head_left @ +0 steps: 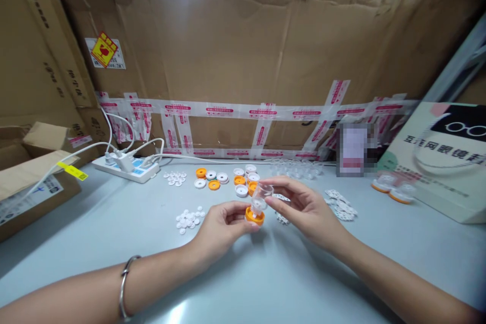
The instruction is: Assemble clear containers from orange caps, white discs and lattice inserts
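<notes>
Between the fingers of my left hand (228,223) is an orange round cap (255,216), held just above the table. My right hand (299,205) grips a clear plastic cup-shaped piece (265,192) between thumb and fingers. The clear piece is tilted, and its narrow lower end sits at the cap's opening; whether it is seated in there I cannot tell. Behind my hands lie orange and white round caps (239,180), some stacked. Small white discs (188,219) are heaped left of my left hand, with another group of white pieces (175,178) farther back.
Several clear plastic pieces (296,168) stand at the back. Patterned flat pieces (340,205) lie right of my right hand. A white power strip (127,167) with cables sits back left. A large cardboard wall (197,55) closes off the back; a paper bag (436,162) stands at right.
</notes>
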The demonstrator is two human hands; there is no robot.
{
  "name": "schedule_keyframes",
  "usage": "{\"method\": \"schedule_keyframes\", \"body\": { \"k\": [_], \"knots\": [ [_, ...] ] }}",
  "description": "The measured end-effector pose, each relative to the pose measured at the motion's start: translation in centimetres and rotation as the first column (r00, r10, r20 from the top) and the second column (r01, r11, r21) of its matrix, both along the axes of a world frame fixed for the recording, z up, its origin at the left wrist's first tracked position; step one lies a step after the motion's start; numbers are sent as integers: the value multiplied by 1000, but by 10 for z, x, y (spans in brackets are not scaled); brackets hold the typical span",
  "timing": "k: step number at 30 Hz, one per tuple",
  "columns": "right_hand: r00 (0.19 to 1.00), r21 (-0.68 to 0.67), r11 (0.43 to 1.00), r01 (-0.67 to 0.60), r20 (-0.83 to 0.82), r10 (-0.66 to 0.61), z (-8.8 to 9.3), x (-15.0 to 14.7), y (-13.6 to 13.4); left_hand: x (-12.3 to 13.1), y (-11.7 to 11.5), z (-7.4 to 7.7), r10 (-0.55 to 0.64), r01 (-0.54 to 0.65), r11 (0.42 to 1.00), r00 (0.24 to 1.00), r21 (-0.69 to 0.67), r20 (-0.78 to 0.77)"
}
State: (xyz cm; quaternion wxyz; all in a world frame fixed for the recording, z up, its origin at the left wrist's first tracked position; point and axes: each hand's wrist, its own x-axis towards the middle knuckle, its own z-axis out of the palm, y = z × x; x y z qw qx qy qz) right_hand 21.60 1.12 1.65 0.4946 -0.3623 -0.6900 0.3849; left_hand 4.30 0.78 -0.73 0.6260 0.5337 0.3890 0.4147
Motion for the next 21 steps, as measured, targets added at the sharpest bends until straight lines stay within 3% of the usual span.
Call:
{"method": "schedule_keyframes", "body": {
  "k": [4,21],
  "knots": [
    [997,-41,999,-32,71,34,-5,0,0,1,2,-1,11,-11,1000,1000,8,-15],
    [996,-80,996,-42,81,49,-6,-2,-4,1,3,-6,-7,6,999,1000,51,24]
  ]
}}
